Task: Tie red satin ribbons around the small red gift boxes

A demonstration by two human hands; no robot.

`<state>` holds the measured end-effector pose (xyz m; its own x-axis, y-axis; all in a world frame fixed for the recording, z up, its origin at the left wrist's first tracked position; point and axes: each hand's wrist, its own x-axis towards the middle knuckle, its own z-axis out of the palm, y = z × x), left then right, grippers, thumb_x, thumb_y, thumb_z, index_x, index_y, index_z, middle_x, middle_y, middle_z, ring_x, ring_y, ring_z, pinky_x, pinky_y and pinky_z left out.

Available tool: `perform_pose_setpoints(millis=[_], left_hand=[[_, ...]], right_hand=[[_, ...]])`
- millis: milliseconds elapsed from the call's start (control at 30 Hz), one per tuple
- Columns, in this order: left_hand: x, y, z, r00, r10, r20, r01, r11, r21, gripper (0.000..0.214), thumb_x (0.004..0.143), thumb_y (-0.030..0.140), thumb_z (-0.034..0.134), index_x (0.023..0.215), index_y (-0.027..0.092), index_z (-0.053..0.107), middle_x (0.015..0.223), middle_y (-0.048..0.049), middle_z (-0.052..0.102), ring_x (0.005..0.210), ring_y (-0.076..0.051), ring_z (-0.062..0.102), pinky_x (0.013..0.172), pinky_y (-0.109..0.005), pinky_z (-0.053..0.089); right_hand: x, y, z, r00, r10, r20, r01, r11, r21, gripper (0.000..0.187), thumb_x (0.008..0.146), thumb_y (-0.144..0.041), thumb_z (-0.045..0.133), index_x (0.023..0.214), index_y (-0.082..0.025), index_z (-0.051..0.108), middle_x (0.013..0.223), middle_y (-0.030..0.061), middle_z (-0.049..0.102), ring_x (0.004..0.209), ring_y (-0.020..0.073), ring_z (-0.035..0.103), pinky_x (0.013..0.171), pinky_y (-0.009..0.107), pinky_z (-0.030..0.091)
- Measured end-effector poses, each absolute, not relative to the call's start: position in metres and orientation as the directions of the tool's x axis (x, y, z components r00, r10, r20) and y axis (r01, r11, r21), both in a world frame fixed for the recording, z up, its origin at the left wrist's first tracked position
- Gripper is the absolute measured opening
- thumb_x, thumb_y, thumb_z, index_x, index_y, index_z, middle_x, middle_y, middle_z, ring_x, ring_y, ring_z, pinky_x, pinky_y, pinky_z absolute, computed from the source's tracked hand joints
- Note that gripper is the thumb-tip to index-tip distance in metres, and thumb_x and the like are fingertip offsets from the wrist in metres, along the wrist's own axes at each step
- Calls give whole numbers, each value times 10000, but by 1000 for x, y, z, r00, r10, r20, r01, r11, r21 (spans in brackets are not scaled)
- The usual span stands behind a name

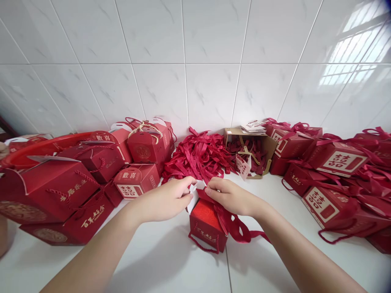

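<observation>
A small red gift box (207,227) with gold lettering and a cord handle stands on the white floor in front of me. My left hand (169,200) pinches a white top flap of the box from the left. My right hand (230,197) grips the top from the right, its fingers closed on the flap and on a red ribbon (236,228) that trails down the box's right side onto the floor.
A heap of loose red ribbons (198,156) lies against the white tiled wall. A brown cardboard box (270,147) with tags stands beside it. Several red gift boxes (91,162) are piled at left, and ribboned boxes (332,179) at right.
</observation>
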<state>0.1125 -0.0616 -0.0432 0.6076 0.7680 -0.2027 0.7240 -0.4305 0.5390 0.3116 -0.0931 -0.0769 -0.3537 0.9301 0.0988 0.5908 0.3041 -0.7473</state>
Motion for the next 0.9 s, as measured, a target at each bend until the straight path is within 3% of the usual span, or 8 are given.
perform_pose_setpoints(millis=[233, 433, 700, 900], left_hand=[[111, -65, -47, 607, 777, -170, 706, -428, 564, 474, 866, 468, 371, 1300, 281, 406, 639, 31, 492, 524, -147, 444, 464, -238, 295], [113, -66, -45, 600, 780, -181, 707, -410, 577, 441, 858, 463, 378, 1239, 257, 457, 606, 32, 471, 492, -142, 403, 439, -238, 258], [115, -71, -43, 615, 768, -181, 704, -432, 564, 440, 871, 441, 376, 1284, 292, 404, 640, 36, 507, 526, -147, 445, 456, -240, 294], [115, -68, -44, 613, 774, -163, 686, -418, 596, 359, 879, 511, 349, 1076, 264, 520, 737, 11, 600, 640, -166, 535, 554, -257, 365]], right_hand=[[311, -94, -74, -368, 926, 88, 525, 285, -802, 283, 910, -345, 363, 673, -190, 369, 672, -39, 383, 609, 105, 355, 562, 245, 306], [314, -97, -69, -441, 896, 56, 407, 256, -877, 271, 918, -359, 383, 710, -187, 411, 670, -45, 372, 604, 96, 337, 553, 233, 291], [310, -95, -75, -394, 916, 70, 458, 262, -849, 296, 916, -360, 380, 681, -182, 407, 665, -45, 389, 602, 94, 341, 554, 237, 299], [308, -94, -78, -390, 915, 105, 499, 305, -811, 279, 920, -346, 356, 704, -183, 422, 692, -31, 422, 627, 104, 378, 575, 245, 321]])
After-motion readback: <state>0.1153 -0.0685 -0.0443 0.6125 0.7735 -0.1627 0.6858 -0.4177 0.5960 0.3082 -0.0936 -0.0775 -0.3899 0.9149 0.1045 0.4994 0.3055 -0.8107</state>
